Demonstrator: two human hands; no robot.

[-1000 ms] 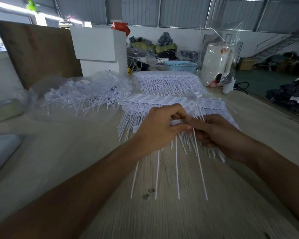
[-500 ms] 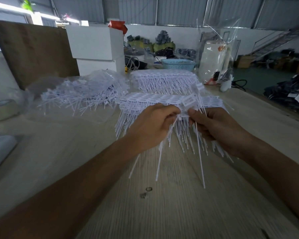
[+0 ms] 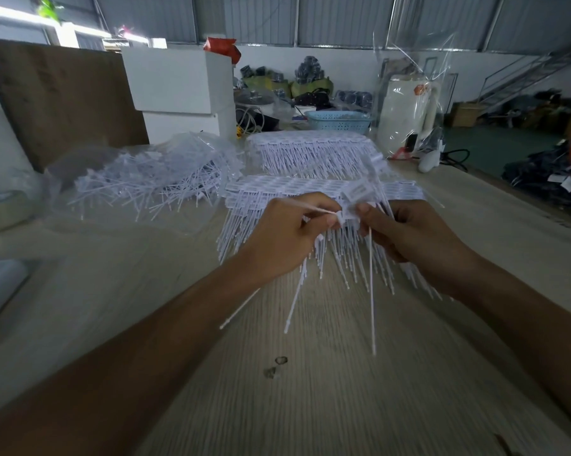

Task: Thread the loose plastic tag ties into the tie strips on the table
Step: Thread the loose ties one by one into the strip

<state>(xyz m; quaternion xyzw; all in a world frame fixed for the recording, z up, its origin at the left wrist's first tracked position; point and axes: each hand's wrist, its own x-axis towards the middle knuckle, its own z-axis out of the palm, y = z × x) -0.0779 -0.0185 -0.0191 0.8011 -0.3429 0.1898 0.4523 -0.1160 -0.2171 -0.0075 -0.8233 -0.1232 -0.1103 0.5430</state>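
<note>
My left hand (image 3: pixel 287 238) pinches a thin white tag tie (image 3: pixel 310 209) whose tail points up and left; more white ties hang below it toward the table. My right hand (image 3: pixel 406 235) pinches a small white tag head (image 3: pixel 356 194) and a long tie (image 3: pixel 371 291) that hangs straight down. The two hands meet above the near tie strip (image 3: pixel 294 187), a white band with a fringe of tails. A second tie strip (image 3: pixel 307 146) lies behind it. A heap of loose ties (image 3: pixel 152 179) lies in clear plastic to the left.
The wooden table (image 3: pixel 310 390) carries two small dark marks in front. A brown board (image 3: pixel 63 100) and white boxes (image 3: pixel 178 83) stand at the back left. A blue basket (image 3: pixel 338 121) and a white bagged object (image 3: pixel 406 116) stand at the back right.
Both hands have lifted slightly. The tie in my left hand now has its tail pointing up and left at the tag head. The hanging ties have swung.
</note>
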